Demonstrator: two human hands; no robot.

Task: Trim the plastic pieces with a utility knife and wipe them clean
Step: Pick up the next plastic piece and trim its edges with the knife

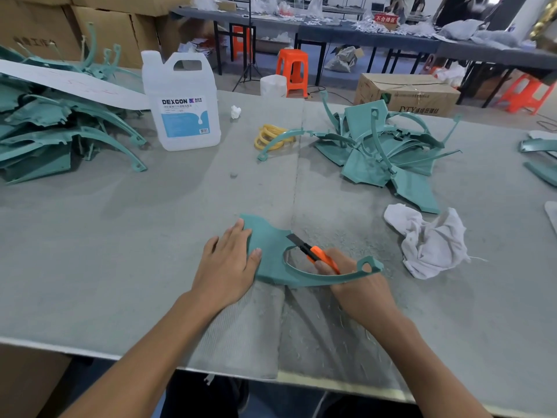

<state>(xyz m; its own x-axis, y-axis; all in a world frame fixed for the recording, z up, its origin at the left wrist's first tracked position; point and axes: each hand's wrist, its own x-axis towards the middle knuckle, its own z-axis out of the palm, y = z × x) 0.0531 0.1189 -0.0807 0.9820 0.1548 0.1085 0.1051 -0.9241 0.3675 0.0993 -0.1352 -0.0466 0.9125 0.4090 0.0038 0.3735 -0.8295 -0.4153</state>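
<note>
Nearest me, the left hand [229,260] lies flat, fingers straight and close together, pressing on the wide end of a teal plastic piece [271,251]. The piece rests on the grey table [120,251], not far in from its near edge. Just beside it, the right hand [358,285] has its fingers curled round the orange handle of a knife [316,251]. The dark blade touches the inner curve of the piece, whose thin curved arm crosses in front of this hand.

Pale shavings [340,230] are scattered around the piece. A crumpled white cloth [428,242] lies to the right, apart from it.

Farther back I see a white jug [180,104] standing upright, and I cannot tell how full it is. Yellow rings [272,137] lie near it. Heaps of teal parts sit at the left [45,128] and right [388,149], with open table between them. Beyond the far edge, a closed cardboard box [407,92] sits on the floor.
</note>
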